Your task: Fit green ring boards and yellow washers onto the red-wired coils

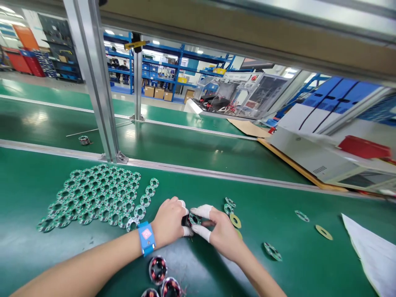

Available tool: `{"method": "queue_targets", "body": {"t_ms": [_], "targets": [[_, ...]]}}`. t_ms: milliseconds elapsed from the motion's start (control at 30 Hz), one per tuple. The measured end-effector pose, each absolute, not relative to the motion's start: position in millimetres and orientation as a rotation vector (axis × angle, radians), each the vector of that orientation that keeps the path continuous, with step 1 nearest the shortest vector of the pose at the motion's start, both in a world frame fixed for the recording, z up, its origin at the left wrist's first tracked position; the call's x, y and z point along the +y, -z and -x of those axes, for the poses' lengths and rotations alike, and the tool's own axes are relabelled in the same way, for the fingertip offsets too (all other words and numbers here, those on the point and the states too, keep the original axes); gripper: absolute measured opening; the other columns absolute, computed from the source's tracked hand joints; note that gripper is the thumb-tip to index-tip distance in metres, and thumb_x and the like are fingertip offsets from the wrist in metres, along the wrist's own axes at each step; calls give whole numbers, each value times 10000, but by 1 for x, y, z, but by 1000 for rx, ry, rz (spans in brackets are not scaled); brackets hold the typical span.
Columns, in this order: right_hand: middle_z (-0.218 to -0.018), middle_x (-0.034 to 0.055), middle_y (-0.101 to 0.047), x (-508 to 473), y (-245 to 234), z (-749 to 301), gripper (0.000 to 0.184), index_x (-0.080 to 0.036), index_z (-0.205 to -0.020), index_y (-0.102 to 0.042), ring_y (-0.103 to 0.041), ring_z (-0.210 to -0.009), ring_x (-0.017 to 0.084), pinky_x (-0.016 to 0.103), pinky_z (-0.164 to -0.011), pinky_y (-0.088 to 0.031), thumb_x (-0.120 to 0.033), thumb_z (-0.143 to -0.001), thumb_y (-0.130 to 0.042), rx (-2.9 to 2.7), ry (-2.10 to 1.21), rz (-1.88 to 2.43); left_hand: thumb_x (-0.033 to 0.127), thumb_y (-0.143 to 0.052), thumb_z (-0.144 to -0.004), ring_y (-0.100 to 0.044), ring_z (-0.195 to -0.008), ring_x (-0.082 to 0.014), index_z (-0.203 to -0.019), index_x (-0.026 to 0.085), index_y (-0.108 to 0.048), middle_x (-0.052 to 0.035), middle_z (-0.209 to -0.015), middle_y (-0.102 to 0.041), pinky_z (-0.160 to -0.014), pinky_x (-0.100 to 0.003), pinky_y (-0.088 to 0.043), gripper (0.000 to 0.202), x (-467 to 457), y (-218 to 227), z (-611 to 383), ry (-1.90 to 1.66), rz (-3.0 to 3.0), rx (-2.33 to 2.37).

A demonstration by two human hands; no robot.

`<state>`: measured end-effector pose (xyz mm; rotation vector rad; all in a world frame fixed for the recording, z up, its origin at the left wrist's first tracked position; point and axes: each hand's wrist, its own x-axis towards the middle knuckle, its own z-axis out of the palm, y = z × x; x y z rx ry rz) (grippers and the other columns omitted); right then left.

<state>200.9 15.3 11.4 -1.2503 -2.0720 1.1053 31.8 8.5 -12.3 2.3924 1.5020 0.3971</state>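
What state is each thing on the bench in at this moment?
left hand: gripping the small round part, finger cots on
right hand: pinching the same part
round part: held between both hands
green ring boards: laid flat in a packed cluster
wound coils: resting near the wrist
yellow washer: lying loose
wrist strap: worn

Illumination is bright and even, supplied by ceiling lamps [109, 31] in the background. Pale glare patches lie on the green mat [37, 117], and shadows are soft. Straight posts bow near the edges, and the red tray [365, 147] at right is smeared by blur.
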Motion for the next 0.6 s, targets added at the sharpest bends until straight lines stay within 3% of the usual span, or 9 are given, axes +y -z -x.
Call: {"method": "queue_targets", "body": {"t_ms": [267,400,500,600], "targets": [[-848,78,-603,15,-8,-195,234,-166,-885,-689,-579,-791,227,339,-670,-520,-211,-671,-605,-2143,-961,1388,434,-699,-694,-525,-850,-220,-753,164,-643,-58,-836,-602,-717,-313,-408,282,8,12,-33,-365,-2383,1493],[-946,86,-586,14,0,-197,269,-168,-932,-641,-574,-879,239,330,-695,-522,-221,-671,-606,-2044,-1032,1347,449,-669,-714,-529,-838,-221,-772,160,-643,-63,-842,-600,-717,-317,-421,296,8,14,-34,-371,-2381,1480],[-1029,99,-545,14,5,-206,460,-159,-1117,-554,-577,-904,243,345,-716,-527,-292,-684,-631,-1924,-1230,1311,476,-644,-727,-531,-845,-229,-784,160,-644,-69,-851,-598,-730,-329,-434,321,8,12,-32,-391,-2360,1475],[-1078,110,-518,17,5,-216,647,-148,-1256,-433,-607,-808,219,384,-749,-520,-373,-692,-656,-1855,-1498,1280,500,-681,-673,-525,-872,-241,-854,152,-640,-76,-886,-593,-762,-339,-450,395,6,3,-28,-449,-2334,1444]]}}
